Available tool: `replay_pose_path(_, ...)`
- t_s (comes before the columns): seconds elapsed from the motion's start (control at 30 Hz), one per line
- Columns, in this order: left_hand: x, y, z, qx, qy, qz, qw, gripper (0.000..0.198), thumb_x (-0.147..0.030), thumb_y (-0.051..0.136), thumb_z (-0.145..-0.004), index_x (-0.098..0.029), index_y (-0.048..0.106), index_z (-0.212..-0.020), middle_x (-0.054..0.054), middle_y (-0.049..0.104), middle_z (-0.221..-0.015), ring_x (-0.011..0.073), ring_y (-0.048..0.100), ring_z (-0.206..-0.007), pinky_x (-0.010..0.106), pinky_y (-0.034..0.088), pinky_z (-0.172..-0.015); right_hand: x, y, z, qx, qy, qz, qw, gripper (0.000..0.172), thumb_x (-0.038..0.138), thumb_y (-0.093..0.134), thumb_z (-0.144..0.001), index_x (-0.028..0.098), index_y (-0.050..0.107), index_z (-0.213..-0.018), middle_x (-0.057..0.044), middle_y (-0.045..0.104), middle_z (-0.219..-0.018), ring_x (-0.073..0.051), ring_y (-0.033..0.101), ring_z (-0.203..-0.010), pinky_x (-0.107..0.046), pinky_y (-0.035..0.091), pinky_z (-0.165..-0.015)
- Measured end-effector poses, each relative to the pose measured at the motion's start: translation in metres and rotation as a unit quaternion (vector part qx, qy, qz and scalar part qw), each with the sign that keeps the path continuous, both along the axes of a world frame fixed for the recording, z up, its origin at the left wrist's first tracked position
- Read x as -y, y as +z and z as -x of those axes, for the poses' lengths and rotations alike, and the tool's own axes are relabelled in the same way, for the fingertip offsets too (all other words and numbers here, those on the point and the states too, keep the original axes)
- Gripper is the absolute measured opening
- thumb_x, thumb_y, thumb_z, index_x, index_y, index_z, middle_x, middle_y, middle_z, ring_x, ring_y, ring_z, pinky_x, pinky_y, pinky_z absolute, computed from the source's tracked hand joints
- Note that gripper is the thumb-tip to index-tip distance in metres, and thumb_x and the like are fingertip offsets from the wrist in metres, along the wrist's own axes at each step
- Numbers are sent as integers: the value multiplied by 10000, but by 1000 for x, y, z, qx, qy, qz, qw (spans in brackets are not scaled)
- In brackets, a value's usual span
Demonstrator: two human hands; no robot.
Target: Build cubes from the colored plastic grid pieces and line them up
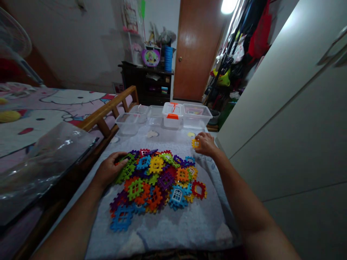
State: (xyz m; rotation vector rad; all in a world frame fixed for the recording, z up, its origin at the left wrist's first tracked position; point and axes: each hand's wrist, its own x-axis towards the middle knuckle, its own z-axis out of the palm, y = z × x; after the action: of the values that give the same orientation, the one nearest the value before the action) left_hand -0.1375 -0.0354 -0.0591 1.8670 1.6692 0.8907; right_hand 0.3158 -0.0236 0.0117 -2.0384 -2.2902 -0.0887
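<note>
A heap of colourful plastic interlocking building blocks, square with toothed edges and window-like openings, lies on the pale blue cloth. My left hand is at the heap's left edge, fingers and thumb curled around a green building block; a bit of red shows between them. Beyond the heap's right side, my right hand pinches a yellow building block just above the cloth. Nearest to me in the heap lie a blue block and a light blue one with a white window.
Along the cloth's far edge stand a clear lidded box with orange clips and open clear bins. A wooden bed rail borders the left. A white cabinet closes off the right.
</note>
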Motion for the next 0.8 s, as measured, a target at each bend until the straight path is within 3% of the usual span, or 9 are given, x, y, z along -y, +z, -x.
replay_pose_path(0.13,0,1,0,3,5,-11,1000,498,-584,584,-738,-206,687,-1045,87,707,-1117,270,655,-1021,376,478,-983,-31,-10,1,11,-6,44,999,580,463,735,-689,274,641,-1229,-89,496,-1406,-349,347,-1317,-485,275,-1073)
replay_pose_path(0.27,0,0,1,-2,6,-18,1000,484,-568,585,-747,-203,689,-1047,83,708,-1120,266,662,-1017,371,483,-978,-44,-23,1,27,-18,103,994,582,459,766,-665,290,664,-1212,-85,481,-1441,-361,329,-1348,-522,239,-1098)
replay_pose_path(0.4,0,-1,2,-4,1,-8,1000,494,-563,580,-757,-197,678,-1074,95,692,-1159,279,643,-1057,391,461,-1010,-48,-15,-10,16,-23,103,994,695,481,777,-674,294,597,-1319,-88,436,-1496,-359,321,-1367,-514,254,-1103)
replay_pose_path(0.6,1,-2,1,2,-1,-2,1000,494,-559,580,-769,-195,673,-1090,94,686,-1169,276,641,-1053,394,454,-1017,-54,7,-25,-18,-47,66,997,563,455,670,-803,274,593,-1331,-87,492,-1453,-349,418,-1293,-448,362,-1025)
replay_pose_path(0.8,1,-2,1,1,4,2,1000,508,-562,581,-768,-189,673,-1101,102,684,-1183,277,643,-1049,396,456,-1013,-49,-11,1,42,-8,126,991,587,385,777,-664,289,660,-1232,-90,591,-1325,-360,457,-1221,-483,335,-1016)
